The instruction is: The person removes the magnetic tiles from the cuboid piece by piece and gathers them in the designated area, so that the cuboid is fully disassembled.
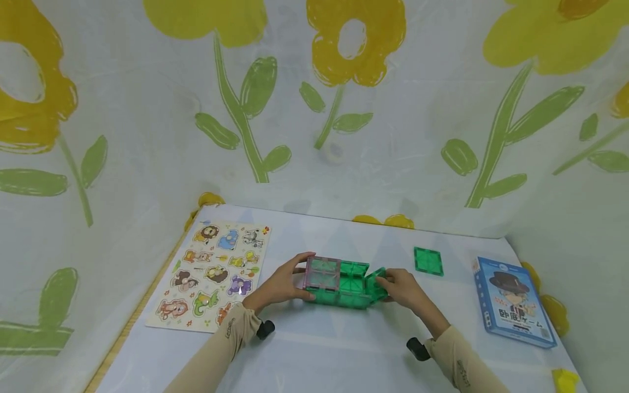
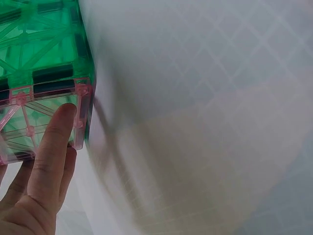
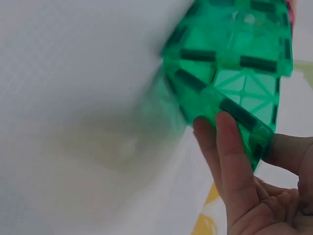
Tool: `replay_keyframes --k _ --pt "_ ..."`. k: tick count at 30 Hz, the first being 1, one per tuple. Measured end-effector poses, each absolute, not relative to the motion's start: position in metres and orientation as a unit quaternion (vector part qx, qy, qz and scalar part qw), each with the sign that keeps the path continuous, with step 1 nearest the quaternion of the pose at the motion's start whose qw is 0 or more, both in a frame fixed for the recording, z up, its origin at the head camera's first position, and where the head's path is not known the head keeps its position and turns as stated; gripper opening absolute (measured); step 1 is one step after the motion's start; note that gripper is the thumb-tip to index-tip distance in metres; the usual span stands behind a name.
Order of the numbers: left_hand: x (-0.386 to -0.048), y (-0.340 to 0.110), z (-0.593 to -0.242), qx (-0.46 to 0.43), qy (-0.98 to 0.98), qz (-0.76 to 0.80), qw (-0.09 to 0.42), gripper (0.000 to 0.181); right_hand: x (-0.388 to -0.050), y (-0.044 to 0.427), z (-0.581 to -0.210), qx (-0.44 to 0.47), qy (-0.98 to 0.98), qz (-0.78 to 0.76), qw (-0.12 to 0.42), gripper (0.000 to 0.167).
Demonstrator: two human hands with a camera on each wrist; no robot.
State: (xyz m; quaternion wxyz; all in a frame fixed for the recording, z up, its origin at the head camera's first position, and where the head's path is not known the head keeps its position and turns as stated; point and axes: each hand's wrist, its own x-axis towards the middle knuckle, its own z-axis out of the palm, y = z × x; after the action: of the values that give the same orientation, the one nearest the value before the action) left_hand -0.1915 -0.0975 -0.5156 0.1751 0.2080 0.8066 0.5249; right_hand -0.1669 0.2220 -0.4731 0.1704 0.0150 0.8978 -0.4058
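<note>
A long box of see-through magnetic tiles [image 1: 339, 297] sits on the table, mostly green, with a pink tile [image 1: 322, 273] on top at the left. My left hand [image 1: 281, 281] grips the box's left end, thumb at the near side and fingers at the far side. Up close in the left wrist view, its fingers [image 2: 46, 169] lie against a pink end tile [image 2: 44, 120]. At the right end, my right hand [image 1: 404, 289] pinches a green magnetic tile [image 1: 375, 285], tilted at an angle. In the right wrist view that green tile [image 3: 220, 110] meets the box at one corner.
A loose green square tile [image 1: 428, 261] lies beyond the right hand. On the left is an animal puzzle board [image 1: 211, 275]. A blue game box [image 1: 513, 303] lies at the right, and a yellow object [image 1: 565, 380] sits at the near right edge. Flower-printed curtain [image 1: 393, 136] surrounds the table.
</note>
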Motion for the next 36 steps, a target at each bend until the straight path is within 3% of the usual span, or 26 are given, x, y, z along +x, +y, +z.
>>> replay_keyframes --k 25,31,36 --pt "-0.19 -0.102 -0.514 0.191 0.809 0.526 0.179 0.103 -0.168 0.234 -0.485 0.055 0.895 -0.413 0.159 0.017" --pt "-0.191 -0.102 -0.515 0.19 0.806 0.529 0.184 0.102 -0.167 0.241 -0.487 0.057 0.899 -0.409 0.145 0.027" --pt "-0.191 -0.099 -0.514 0.197 0.807 0.526 0.184 0.101 -0.17 0.249 -0.482 0.065 0.907 -0.394 0.135 0.045"
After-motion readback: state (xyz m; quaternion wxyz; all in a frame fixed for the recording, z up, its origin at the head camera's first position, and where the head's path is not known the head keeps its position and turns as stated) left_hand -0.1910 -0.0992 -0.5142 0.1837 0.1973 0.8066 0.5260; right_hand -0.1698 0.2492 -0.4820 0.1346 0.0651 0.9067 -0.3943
